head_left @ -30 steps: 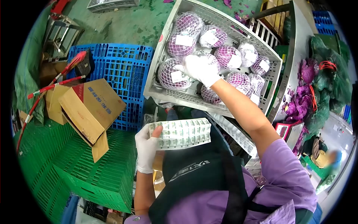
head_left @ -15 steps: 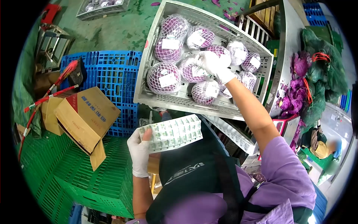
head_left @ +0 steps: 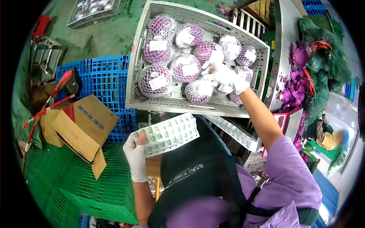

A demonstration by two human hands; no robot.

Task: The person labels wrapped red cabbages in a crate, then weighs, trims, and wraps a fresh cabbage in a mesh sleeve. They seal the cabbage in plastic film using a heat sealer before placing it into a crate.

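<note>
In a white glove, my left hand [head_left: 135, 159] grips a sheet of stickers [head_left: 167, 135] by its left end, thumb on top; the sheet has rows of small green-and-white labels. My right hand [head_left: 224, 76], also gloved, hovers over the grey crate [head_left: 182, 107], its fingers slightly bent and apart with nothing visible in them. Several red cabbages in white foam nets fill the crate, most showing a white label. Nearest to the right hand are one cabbage [head_left: 208, 52] behind its fingers and another cabbage [head_left: 198, 92] in front. The hand partly hides its neighbours.
A cardboard box [head_left: 91, 123] lies beside a blue pallet [head_left: 95, 79] and green crates [head_left: 99, 190] on the left. Another crate of cabbages [head_left: 93, 13] stands on the floor behind. At right are a metal table [head_left: 279, 57], loose purple leaves [head_left: 298, 91] and a green net bag [head_left: 319, 57].
My right hand has drawn back slightly from the labelled cabbage at the crate's middle, and its fingers have spread. The left hand still holds the sticker sheet. The whole view has shifted a little.
</note>
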